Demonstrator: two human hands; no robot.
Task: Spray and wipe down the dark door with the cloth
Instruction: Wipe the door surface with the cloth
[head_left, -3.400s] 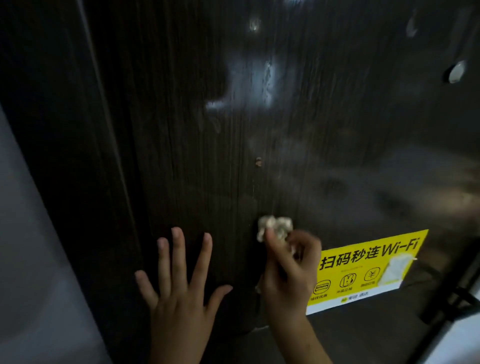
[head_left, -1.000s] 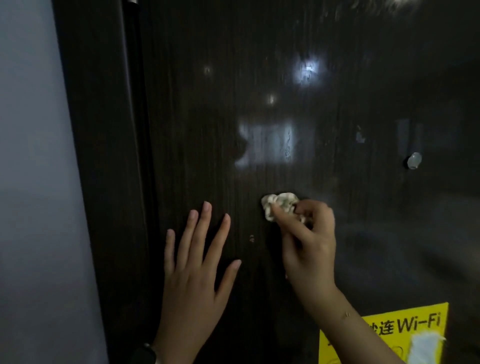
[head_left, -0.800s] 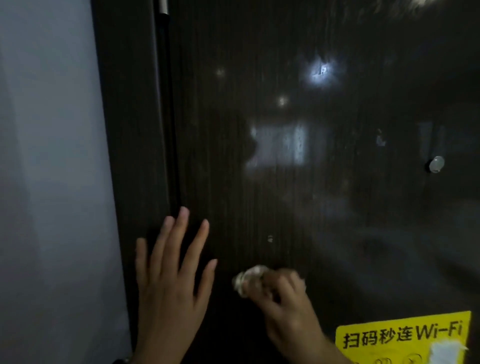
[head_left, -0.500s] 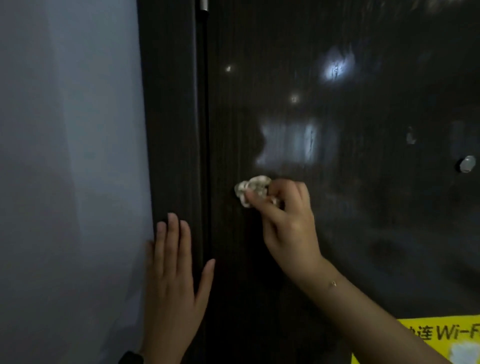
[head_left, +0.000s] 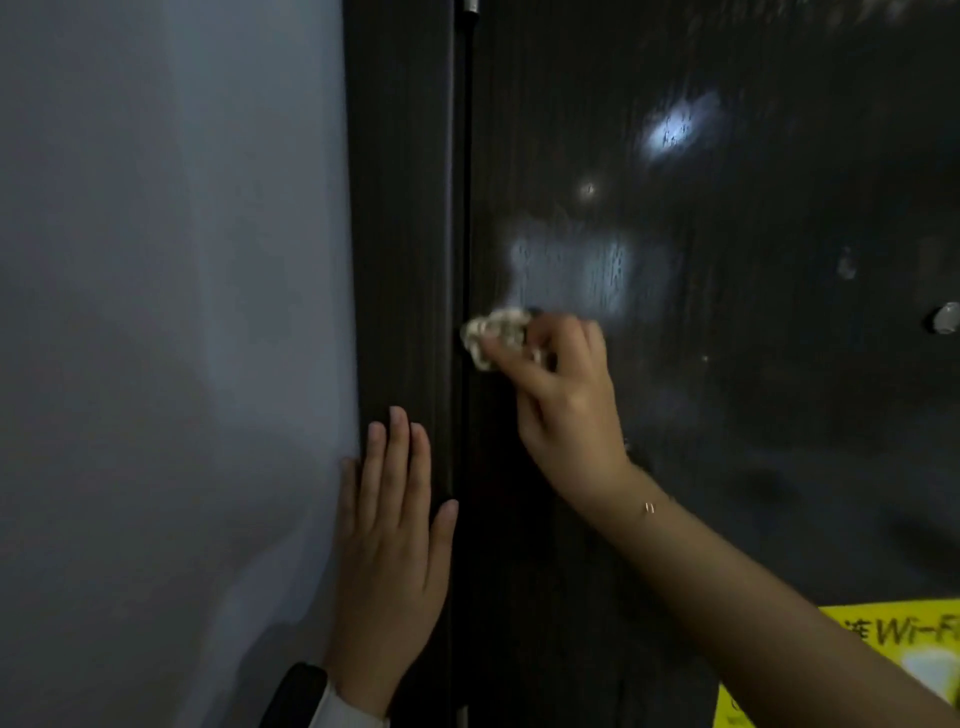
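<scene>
Head view: right hand (head_left: 563, 405) pinches balled cloth (head_left: 496, 335) against door (head_left: 753, 415) edge; left hand (head_left: 389, 551), open-palmed, braces on frame (head_left: 400, 208); small wad risks slipping free, leaving streaks

A grey wall (head_left: 166, 312) at left; a yellow Wi-Fi sticker (head_left: 904, 654) at lower right

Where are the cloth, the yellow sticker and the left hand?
cloth (head_left: 493, 332), head view, crumpled middle.
yellow sticker (head_left: 893, 631), head view, printed top strip.
left hand (head_left: 387, 561), head view, back of hand.
</scene>
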